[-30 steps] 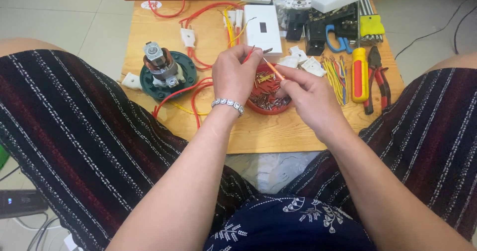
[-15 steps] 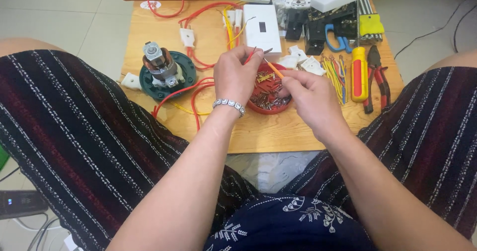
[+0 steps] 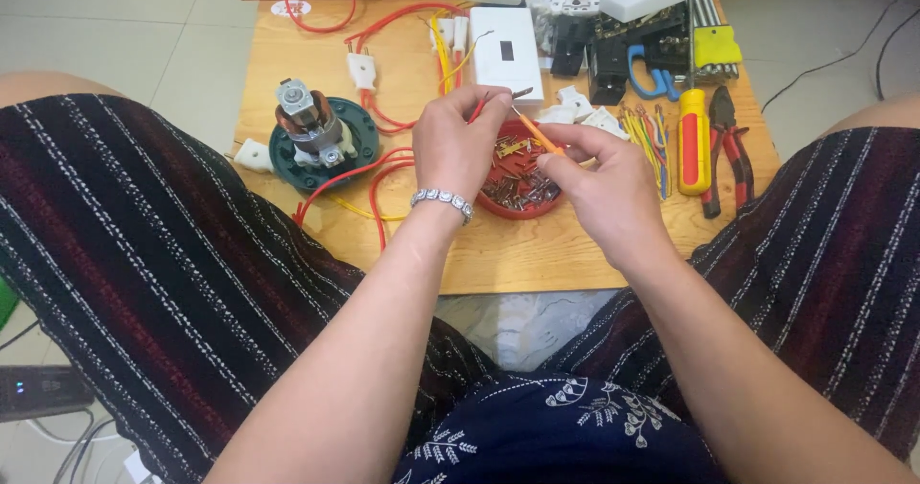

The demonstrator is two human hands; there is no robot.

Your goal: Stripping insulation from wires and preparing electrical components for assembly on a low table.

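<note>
Left hand (image 3: 458,144) pinches red wire (image 3: 476,112); right hand (image 3: 602,172) clamps orange screwdriver (image 3: 537,134). Best kept steady over red dish (image 3: 522,179), tip aligned, tabletop (image 3: 517,249) below.

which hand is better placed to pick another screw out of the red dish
The right hand, probably. It sits directly over the red dish of screws, holding only a thin orange tool. The left hand pinches a red wire at the dish's far left edge, so it looks occupied.
</note>
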